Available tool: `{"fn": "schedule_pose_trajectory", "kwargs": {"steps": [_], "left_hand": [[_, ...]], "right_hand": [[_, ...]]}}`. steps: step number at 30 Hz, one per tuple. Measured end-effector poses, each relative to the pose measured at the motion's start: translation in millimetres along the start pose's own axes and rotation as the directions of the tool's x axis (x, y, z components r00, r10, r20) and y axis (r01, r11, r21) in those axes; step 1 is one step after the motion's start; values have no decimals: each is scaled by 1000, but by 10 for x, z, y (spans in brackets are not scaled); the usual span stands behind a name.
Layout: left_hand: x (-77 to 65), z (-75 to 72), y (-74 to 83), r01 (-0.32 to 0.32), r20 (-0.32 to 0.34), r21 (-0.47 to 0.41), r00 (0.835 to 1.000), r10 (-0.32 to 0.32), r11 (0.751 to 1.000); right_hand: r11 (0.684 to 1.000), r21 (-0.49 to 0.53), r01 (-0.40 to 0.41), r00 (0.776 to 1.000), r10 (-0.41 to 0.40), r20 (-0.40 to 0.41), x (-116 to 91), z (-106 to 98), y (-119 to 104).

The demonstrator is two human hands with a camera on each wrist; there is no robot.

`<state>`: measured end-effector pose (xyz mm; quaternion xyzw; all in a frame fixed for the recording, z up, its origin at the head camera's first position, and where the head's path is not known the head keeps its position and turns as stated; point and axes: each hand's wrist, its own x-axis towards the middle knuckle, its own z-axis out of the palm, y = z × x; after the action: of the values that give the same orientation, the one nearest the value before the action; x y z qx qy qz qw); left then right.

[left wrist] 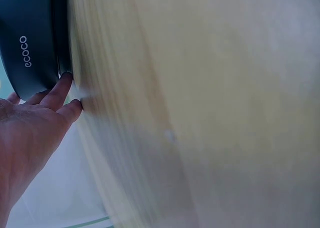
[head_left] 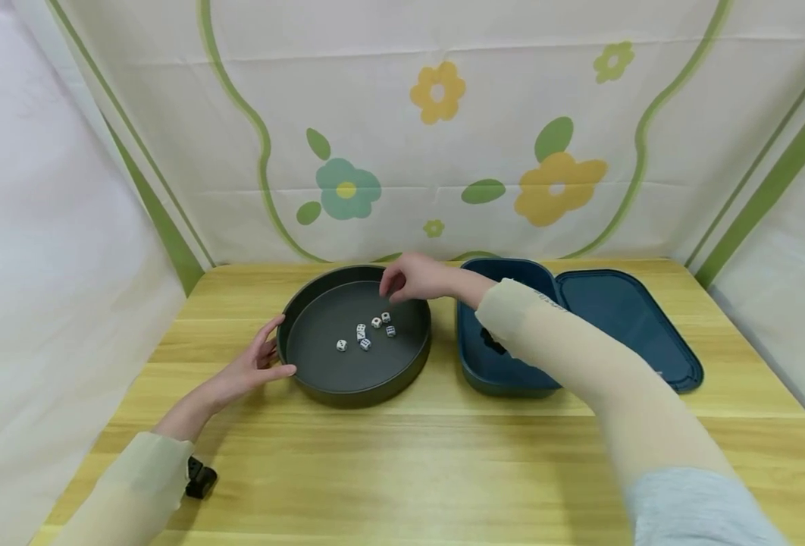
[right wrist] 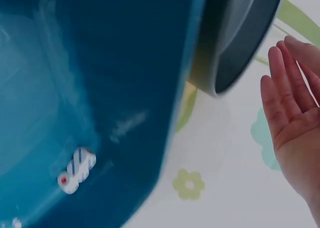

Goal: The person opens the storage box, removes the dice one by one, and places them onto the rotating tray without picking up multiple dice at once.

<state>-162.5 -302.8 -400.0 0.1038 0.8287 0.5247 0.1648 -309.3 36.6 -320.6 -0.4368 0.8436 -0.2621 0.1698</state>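
Several white dice (head_left: pixel 361 331) lie loosely grouped in a round dark tray (head_left: pixel 314 383). My left hand (head_left: pixel 255 368) rests on the tray's left side, its fairly straight fingers against the outer wall and the thumb near the front. In the left wrist view those fingers touch the tray's wall (left wrist: pixel 27 17), which bears the letters "ecoco". Above the tray's back right part hovers my right hand (head_left: pixel 416 277), fingers loosely bent downward. Nothing shows between its fingers in the right wrist view. A few dice (right wrist: pixel 76 170) sit together inside the blue box (right wrist: pixel 125 77).
The deep blue box (head_left: pixel 467 356) stands right of the tray, below my right forearm. Partly behind that arm lies a flat blue lid (head_left: pixel 621 303). A flowered cloth (head_left: pixel 389 159) hangs behind the wooden table (head_left: pixel 375 470).
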Motion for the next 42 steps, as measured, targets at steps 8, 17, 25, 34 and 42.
{"fn": "schedule_pose_trajectory", "kwargs": {"steps": [8,17,25,34,42], "left_hand": [[-19,-7,-14,-2,-15,0,1000,2,1000],[0,-13,-17,-6,-11,-11,1000,6,1000],[25,-4,-28,-5,-11,-17,1000,5,1000],[39,-6,-32,-11,-15,-14,1000,11,1000],[13,-10,-22,-13,-13,-20,1000,12,1000]], "right_hand": [[999,38,-2,999,4,-39,-279,-230,62],[998,62,1,997,4,-74,-601,-343,340],[996,84,-33,995,41,-95,-827,-368,595],[991,60,-120,984,127,-122,-985,-352,858],[984,51,-171,977,176,-120,-1062,-360,1047]]}}
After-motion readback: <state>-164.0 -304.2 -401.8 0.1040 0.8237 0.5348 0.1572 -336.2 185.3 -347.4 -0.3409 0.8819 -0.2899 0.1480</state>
